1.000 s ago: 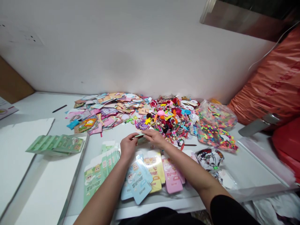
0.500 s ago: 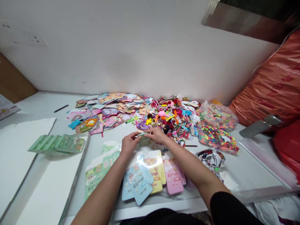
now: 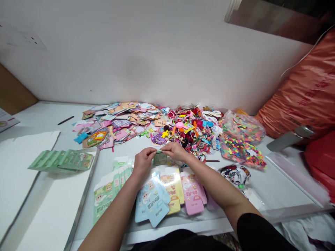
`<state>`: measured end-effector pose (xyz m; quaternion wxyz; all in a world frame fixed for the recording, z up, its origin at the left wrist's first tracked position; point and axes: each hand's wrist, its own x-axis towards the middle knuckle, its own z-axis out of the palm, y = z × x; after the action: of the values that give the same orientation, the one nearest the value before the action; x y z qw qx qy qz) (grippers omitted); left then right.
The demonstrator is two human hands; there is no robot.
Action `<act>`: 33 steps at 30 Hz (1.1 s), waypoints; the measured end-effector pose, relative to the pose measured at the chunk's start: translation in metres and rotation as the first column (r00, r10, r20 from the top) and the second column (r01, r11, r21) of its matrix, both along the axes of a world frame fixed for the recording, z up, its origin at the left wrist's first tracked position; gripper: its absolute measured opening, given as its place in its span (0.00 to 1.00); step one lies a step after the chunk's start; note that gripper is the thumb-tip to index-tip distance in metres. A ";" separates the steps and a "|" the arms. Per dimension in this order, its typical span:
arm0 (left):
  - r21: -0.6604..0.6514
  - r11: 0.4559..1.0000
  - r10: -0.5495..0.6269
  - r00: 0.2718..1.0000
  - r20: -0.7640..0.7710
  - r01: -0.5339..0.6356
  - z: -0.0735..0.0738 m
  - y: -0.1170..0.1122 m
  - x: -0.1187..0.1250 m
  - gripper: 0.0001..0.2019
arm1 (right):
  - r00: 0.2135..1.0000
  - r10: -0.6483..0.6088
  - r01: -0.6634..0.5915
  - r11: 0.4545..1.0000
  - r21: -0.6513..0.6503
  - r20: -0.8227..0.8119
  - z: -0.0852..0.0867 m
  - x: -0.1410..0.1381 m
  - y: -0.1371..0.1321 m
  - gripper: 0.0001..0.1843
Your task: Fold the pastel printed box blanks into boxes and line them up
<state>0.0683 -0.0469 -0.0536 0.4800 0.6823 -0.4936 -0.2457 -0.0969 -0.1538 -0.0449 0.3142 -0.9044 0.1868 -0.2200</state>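
Box [image 3: 160, 160], small, flat and pale green, apparently of printed card, held up over the white table [image 3: 280, 184], just near of a heap of bright mixed plastic trinkets [image 3: 193, 134]. Left hand [image 3: 143, 163] pinching its upper edge from the left; right hand [image 3: 176, 152] pinching the same edge from the right, fingertips almost meeting. Closed or open along that edge: too small to tell. By the look of things, work part done: overlapping row of glossy green packs [image 3: 75, 159], apparently finished, lying at the left across the far end of a long, shallow white cardboard tray [image 3: 52, 205]. Left over, by judgement: flat green printed cartons [image 3: 106, 197] at the near left, light-blue cartons [image 3: 154, 200], yellow cartons [image 3: 172, 184] and pink cartons [image 3: 192, 195] fanned to their right, plus the trinkets and a pile of multicoloured flat paper pieces [image 3: 125, 118] at the far left. Compared with a second ago: box then nearly edge-on under the right hand's fingers, now hanging with broad face visible, right hand drawn back to a fingertip pinch; cartons, packs and trinkets lying as before.
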 end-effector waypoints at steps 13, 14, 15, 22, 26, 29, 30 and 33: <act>-0.079 0.994 -0.044 0.954 0.297 0.070 -0.003 0.020 -0.003 0.12 | 1.000 0.006 -0.008 0.984 -0.181 -0.012 -0.016 -0.011 0.019 0.16; -0.086 0.994 -0.038 0.943 0.330 0.070 -0.004 0.020 -0.004 0.12 | 0.999 -0.007 0.001 0.978 -0.209 -0.032 -0.021 -0.012 0.021 0.17; -0.089 0.993 -0.042 0.931 0.362 0.079 -0.005 0.020 -0.004 0.12 | 0.998 -0.021 0.008 0.972 -0.235 -0.054 -0.025 -0.013 0.023 0.19; -0.106 0.992 -0.025 0.943 0.331 0.064 -0.007 0.017 -0.018 0.12 | 0.993 -0.118 0.120 0.977 -0.176 0.020 -0.034 -0.012 0.033 0.27; -0.211 0.969 0.189 0.936 0.296 -0.128 0.019 0.021 -0.008 0.13 | 0.965 -0.246 0.251 0.967 -0.046 0.094 -0.013 -0.012 0.039 0.38; -0.304 0.898 0.407 0.865 0.294 -0.319 0.046 0.039 0.033 0.14 | 0.954 -0.266 0.272 0.962 -0.031 0.136 0.002 -0.014 0.042 0.28; -0.313 0.869 0.475 0.824 0.310 -0.383 0.052 0.048 0.052 0.13 | 0.953 -0.263 0.271 0.962 -0.035 0.149 0.005 -0.015 0.043 0.25; -0.286 0.756 0.652 0.634 0.416 -0.589 0.056 0.081 0.112 0.13 | 0.954 -0.256 0.265 0.964 -0.036 0.155 0.006 -0.013 0.044 0.19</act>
<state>0.1800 0.0337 0.0024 0.4338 0.8181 -0.3476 0.1472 -0.1104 -0.1095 -0.0387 0.2699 -0.8615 0.2741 -0.3314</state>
